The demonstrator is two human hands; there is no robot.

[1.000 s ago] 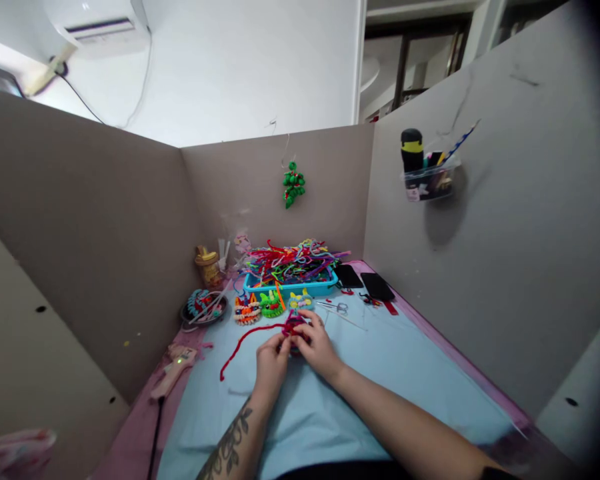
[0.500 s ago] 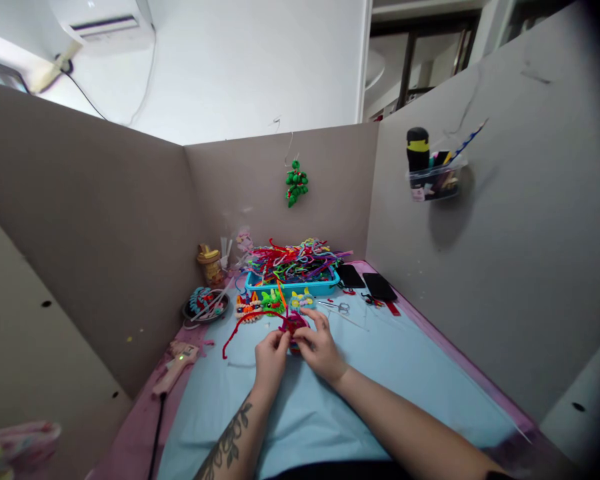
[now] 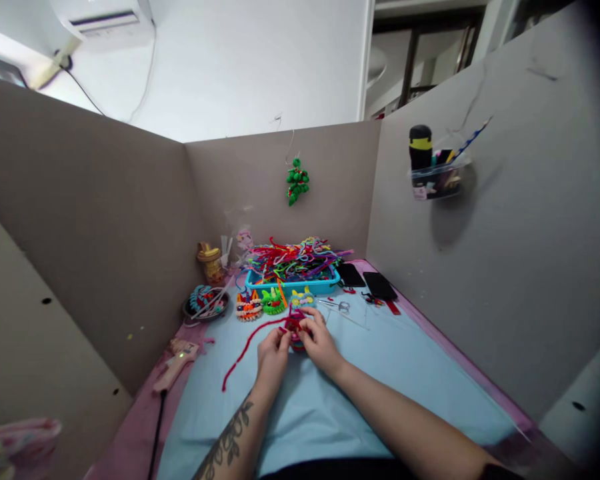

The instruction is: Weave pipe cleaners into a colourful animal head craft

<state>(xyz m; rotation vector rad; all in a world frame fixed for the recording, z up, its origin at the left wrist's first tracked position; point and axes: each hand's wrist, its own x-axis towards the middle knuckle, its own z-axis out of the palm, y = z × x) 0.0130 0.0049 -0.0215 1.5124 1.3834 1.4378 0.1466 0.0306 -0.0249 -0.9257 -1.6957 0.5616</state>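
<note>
Between my two hands, low over the blue cloth, is a small red and magenta pipe-cleaner piece [image 3: 296,327]. My left hand [image 3: 273,353] pinches its near left side with thumb and forefinger. On its right side my right hand [image 3: 321,343] grips it with bent fingers, which hide part of it. A long red pipe cleaner [image 3: 245,348] runs from the piece out to the left, its free end hanging down in front. Just behind stand finished pipe-cleaner figures: an orange and white one [image 3: 249,307], a green one [image 3: 273,301] and a blue and yellow one [image 3: 303,299].
A blue tray [image 3: 305,287] heaped with pipe cleaners stands at the back. Scissors [image 3: 341,307] and phones [image 3: 380,287] lie to the right. At left are a dark bowl [image 3: 219,311] and a pink glue gun [image 3: 175,370] with its cord. Grey panels enclose the table.
The long red pipe cleaner has swung lower, its free end now nearer to me. My right hand's fingers have drawn in closer on the piece; my left hand has barely moved.
</note>
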